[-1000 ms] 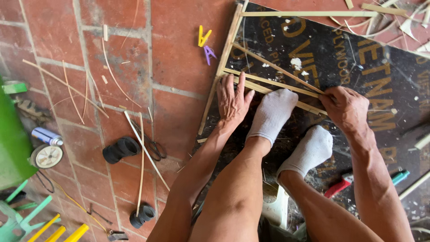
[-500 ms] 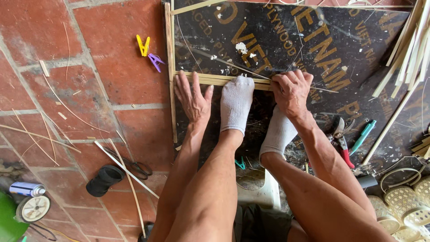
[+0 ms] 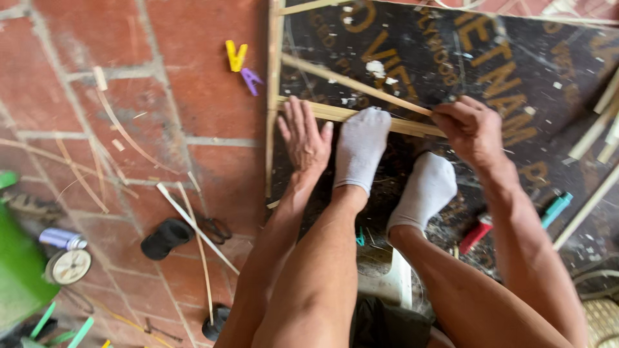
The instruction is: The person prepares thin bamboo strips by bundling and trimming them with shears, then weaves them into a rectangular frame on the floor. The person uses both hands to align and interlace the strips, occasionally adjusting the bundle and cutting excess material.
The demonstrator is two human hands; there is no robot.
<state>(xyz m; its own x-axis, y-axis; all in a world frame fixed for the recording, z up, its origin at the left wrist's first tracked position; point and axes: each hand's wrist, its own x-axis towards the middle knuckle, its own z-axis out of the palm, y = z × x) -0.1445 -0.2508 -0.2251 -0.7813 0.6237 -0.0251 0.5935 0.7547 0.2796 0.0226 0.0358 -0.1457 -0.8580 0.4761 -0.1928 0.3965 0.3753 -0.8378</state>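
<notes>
Pinning crossed strips [image 3: 361,115] on board [image 3: 516,71]: left hand [image 3: 304,136] flat, open; right hand [image 3: 472,129] pinching diagonal strip [image 3: 351,82]; next, steady seating

A large dark rectangular board with printed golden-yellow lettering [image 3: 516,71] lies flat on the red brick floor [image 3: 129,77], filling the upper right. Its left edge runs along a pale bamboo strip; its face is scuffed and dusty.
</notes>
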